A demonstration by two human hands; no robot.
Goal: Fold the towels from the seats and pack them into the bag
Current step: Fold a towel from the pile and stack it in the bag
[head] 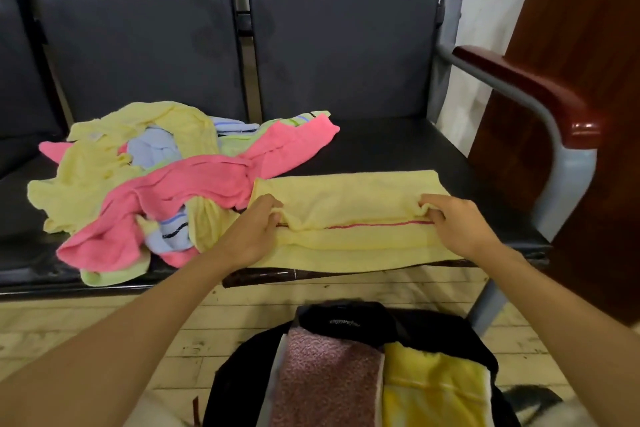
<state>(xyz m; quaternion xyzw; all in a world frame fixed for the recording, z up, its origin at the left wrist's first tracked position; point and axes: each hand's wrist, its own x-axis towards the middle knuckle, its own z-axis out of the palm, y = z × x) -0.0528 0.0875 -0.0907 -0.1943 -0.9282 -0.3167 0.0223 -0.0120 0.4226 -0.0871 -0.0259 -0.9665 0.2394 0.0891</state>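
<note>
1. My left hand (258, 218) pinches the left end of the yellow towel (349, 198), fingers curled round its raised edge.
2. My right hand (453, 218) pinches the right end the same way.
3. To fold well, I judge both ends should travel together, keeping the edges level.
4. The towel lies flat on the seat (398, 149), pale, with a thin red stripe.
5. The pile (156, 180) waits left; the bag (346, 319) stands open below.
</note>
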